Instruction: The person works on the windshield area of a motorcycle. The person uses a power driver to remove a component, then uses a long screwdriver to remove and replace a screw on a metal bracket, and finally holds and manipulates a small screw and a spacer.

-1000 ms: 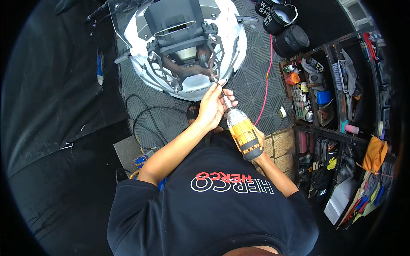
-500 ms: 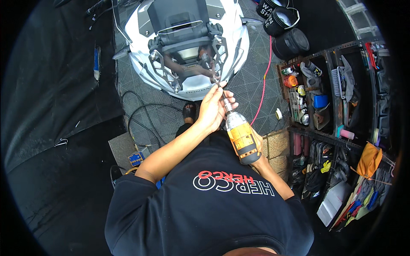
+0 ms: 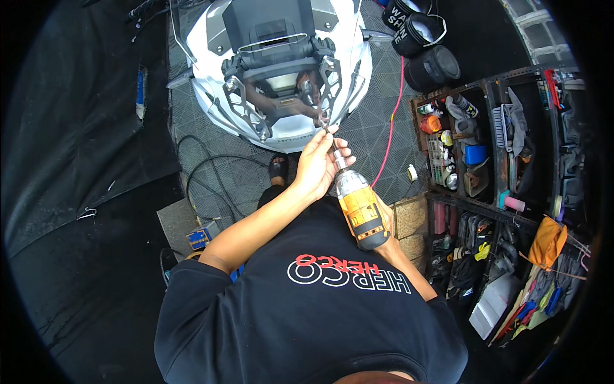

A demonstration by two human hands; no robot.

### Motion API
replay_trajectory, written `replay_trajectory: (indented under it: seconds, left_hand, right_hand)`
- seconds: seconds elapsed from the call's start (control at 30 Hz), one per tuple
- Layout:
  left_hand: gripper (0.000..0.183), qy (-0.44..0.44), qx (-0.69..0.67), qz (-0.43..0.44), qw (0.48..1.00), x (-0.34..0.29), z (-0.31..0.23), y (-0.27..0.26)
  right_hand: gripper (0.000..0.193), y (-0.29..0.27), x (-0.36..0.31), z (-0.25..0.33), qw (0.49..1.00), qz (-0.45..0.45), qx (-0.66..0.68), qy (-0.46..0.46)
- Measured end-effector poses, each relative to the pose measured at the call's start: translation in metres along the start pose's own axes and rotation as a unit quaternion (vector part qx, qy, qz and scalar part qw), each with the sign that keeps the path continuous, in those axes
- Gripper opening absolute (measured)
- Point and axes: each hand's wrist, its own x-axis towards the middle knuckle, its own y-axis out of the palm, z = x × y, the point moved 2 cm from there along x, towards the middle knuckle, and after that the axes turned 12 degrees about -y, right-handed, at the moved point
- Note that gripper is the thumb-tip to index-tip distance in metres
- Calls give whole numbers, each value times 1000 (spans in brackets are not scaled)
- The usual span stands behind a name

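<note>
In my right hand (image 3: 387, 224) is a yellow and black cordless impact driver (image 3: 362, 214), its silver nose turned away from me; its body hides most of my fingers. My left hand (image 3: 315, 165) pinches the thin driver bit (image 3: 334, 146) near its tip between thumb and forefinger, the other fingers curled loosely beside it. Whether a small screw sits at the tip cannot be made out. Just beyond lies the lower end of a silver perforated bracket (image 3: 330, 83) on the front of a white motorcycle (image 3: 214, 96). A matching bracket (image 3: 246, 109) stands left of it.
Shelves (image 3: 486, 83) with bottles, brushes and tools stand on the right. Black buckets (image 3: 432, 67) sit at far right, near a red hose (image 3: 395, 109). A black cable (image 3: 192, 169) loops over the patterned floor. A blue and yellow box (image 3: 199, 238) is at left.
The view has shifted slightly. Both hands keep the same grip, and the driver stays at nearly the same spot before the right bracket.
</note>
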Motion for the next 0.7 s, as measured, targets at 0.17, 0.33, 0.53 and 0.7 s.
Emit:
replay_trajectory:
  seconds: [0.17, 0.33, 0.53, 0.7]
  left_hand:
    - [25, -1, 4, -4, 1000, 0, -1, 1]
    - [25, -1, 9, -8, 1000, 1, -1, 1]
    - [25, 8, 4, -6, 1000, 1, 1, 1]
    - [24, 3, 7, -22, 1000, -4, 6, 1]
  right_hand:
    - [44, 1, -4, -2, 992, -23, 84, 87]
    - [43, 4, -10, -10, 987, -29, 103, 122]
    - [45, 2, -12, -15, 1000, 7, -8, 24]
    - [53, 0, -19, -10, 997, -1, 34, 76]
